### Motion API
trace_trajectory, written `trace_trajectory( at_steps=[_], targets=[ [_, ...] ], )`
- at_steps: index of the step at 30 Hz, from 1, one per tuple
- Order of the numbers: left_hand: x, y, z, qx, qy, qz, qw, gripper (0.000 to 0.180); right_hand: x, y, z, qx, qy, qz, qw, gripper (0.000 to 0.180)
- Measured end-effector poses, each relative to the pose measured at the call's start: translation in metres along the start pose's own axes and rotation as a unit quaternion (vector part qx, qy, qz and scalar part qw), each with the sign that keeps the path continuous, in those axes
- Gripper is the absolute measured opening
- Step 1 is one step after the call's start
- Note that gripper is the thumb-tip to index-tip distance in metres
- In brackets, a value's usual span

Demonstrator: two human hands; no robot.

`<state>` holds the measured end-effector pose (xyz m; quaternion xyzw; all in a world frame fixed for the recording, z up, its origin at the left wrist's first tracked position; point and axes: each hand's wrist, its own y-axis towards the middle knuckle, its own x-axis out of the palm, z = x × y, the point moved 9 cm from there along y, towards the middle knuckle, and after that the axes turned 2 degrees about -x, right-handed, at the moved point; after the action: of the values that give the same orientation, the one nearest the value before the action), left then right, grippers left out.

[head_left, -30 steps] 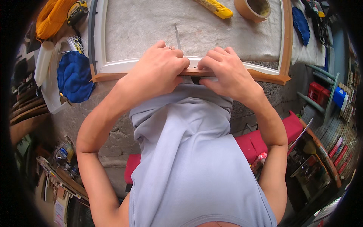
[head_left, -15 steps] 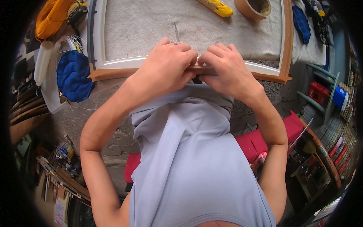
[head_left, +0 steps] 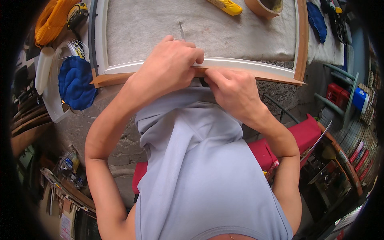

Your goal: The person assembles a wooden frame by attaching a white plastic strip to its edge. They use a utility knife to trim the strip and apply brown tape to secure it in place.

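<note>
A white frame (head_left: 256, 64) lies before me, with brown tape (head_left: 276, 79) along its near and right edges. My left hand (head_left: 174, 62) is closed over the near edge, fingers curled on the taped side. Just to its right, my right hand (head_left: 234, 90) pinches the tape at the frame's lower edge, its fingertips partly hidden. Beyond my left knuckles a thin pointed metal blade (head_left: 181, 31) sticks out; whether it is held or lies on the cloth I cannot tell.
Beyond the frame's near bar, a whitish cloth (head_left: 148, 28) bears a yellow utility knife (head_left: 226, 6) and a tape roll (head_left: 266, 7). At left are orange cord (head_left: 50, 20), a tape measure (head_left: 77, 16) and a blue pad (head_left: 76, 82). A metal rack (head_left: 352, 96) stands at right.
My right hand has moved down and turned, its fingers now lower on the frame's edge and slightly apart from my left hand. My left hand stays about where it was.
</note>
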<state>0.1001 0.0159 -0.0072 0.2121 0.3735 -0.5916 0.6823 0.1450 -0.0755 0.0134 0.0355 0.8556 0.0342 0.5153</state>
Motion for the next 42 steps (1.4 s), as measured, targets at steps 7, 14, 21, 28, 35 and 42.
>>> trace_trajectory(
  at_steps=[7, 14, 21, 28, 35, 42],
  targets=[
    [-0.020, -0.024, 0.035, 0.032, 0.091, 0.178, 0.979, 0.019, 0.010, -0.002, -0.006, 0.060, -0.027, -0.058, 0.996, 0.017],
    [-0.012, -0.038, 0.029, 0.025, 0.112, 0.200, 0.973, 0.010, 0.008, -0.005, 0.008, 0.129, 0.025, -0.058, 0.990, 0.015],
    [-0.007, -0.029, 0.025, -0.009, 0.118, 0.140, 0.983, 0.015, -0.072, -0.076, 0.084, 0.248, -0.004, 0.195, 0.949, 0.019],
    [0.005, -0.009, 0.040, 0.028, 0.117, 0.110, 0.987, 0.011, -0.086, -0.219, 0.203, 0.401, 0.127, 0.281, 0.863, 0.081],
    [0.027, 0.028, 0.069, 0.060, 0.086, 0.118, 0.988, 0.006, -0.070, -0.214, 0.210, 0.392, 0.206, 0.299, 0.845, 0.087],
    [0.057, 0.074, 0.107, 0.099, 0.062, 0.140, 0.983, 0.006, -0.071, -0.218, 0.208, 0.374, 0.177, 0.353, 0.839, 0.086]
  ],
)
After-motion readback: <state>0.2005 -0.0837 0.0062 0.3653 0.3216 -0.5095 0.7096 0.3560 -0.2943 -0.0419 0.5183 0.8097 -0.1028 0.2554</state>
